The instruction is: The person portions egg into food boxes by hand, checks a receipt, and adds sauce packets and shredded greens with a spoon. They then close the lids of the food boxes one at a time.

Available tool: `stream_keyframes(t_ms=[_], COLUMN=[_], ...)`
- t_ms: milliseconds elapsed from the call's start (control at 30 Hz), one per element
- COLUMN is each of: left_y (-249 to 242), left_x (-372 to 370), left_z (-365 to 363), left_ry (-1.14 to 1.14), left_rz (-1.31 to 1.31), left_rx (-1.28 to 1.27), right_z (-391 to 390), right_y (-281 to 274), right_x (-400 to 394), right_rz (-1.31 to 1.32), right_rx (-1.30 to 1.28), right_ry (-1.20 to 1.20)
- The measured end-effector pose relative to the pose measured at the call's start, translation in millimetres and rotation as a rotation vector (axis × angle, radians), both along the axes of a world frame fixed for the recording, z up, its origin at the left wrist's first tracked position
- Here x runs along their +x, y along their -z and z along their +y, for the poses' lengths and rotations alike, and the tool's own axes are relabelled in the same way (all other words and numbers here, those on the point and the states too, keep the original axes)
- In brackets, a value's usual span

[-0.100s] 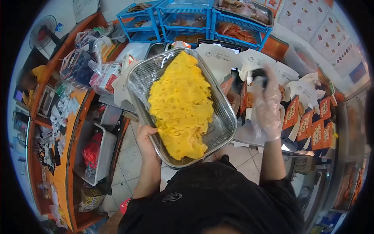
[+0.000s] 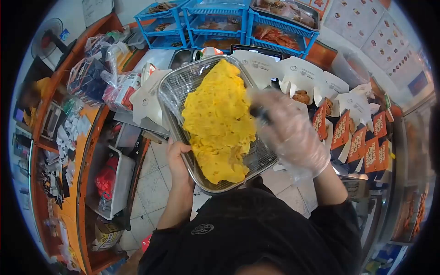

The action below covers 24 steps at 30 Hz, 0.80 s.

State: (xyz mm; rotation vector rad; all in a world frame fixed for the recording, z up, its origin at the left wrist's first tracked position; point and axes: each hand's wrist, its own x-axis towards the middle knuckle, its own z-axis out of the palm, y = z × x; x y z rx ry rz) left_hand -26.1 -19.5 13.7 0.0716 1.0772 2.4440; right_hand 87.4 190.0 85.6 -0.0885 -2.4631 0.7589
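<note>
My bare left hand [image 2: 178, 160] grips the near left rim of a metal tray [image 2: 172, 103], thumb over the edge. A thick yellow, lumpy mass of food [image 2: 217, 123] lies in the tray, with a ragged hollow at its lower right. My right hand [image 2: 293, 128], in a clear plastic glove, hovers over the tray's right side, blurred by motion. Its fingers are curled around a small black object [image 2: 262, 114], too smeared to name. Just right of this hand stand orange printed food boxes [image 2: 341, 130], open, with browned pieces of food [image 2: 301, 96] inside some of them.
Blue stacked racks [image 2: 215, 25] with food stand at the back. Plastic-wrapped goods [image 2: 87, 80] crowd the left shelf. A grey bin [image 2: 120, 183] sits below it. Open white box lids [image 2: 300, 75] line the counter. Another person [image 2: 34, 101] is at far left.
My right hand has swung left from above the boxes to the tray, carrying the black object. The tray has shifted slightly in my left hand.
</note>
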Motion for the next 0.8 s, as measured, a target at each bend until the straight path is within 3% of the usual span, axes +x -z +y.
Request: stream_keyframes(t_ms=[33,133,367,500,567,667,800], left_y=[6,21,22,23,19,13,9], left_x=[1,4,0,3,5,5,3], left_z=[6,20,27,32,33,34,37], left_ry=[0.012,0.046,0.156,0.131,0.130,0.131,0.102], left_rz=[-0.046,-0.160,-0.193,-0.205,-0.168,-0.128,-0.113], left_rx=[0.013,0.036,0.085,0.086,0.063,0.024,0.058], right_z=[-3,6,10,24,32,37,48], right_y=[-5,14,6,11,13,-5,-15], right_x=[2,2,4,11,11,7,-7], right_rz=[-0.089,-0.196,-0.461,-0.483,-0.630,-0.725,-0.798], right_rx=[0.373,0.578,0.633,0.567,0.587,0.491,0.602], right_ry=[-0.151,-0.292,-0.375,-0.399,-0.604,-0.609,-0.737])
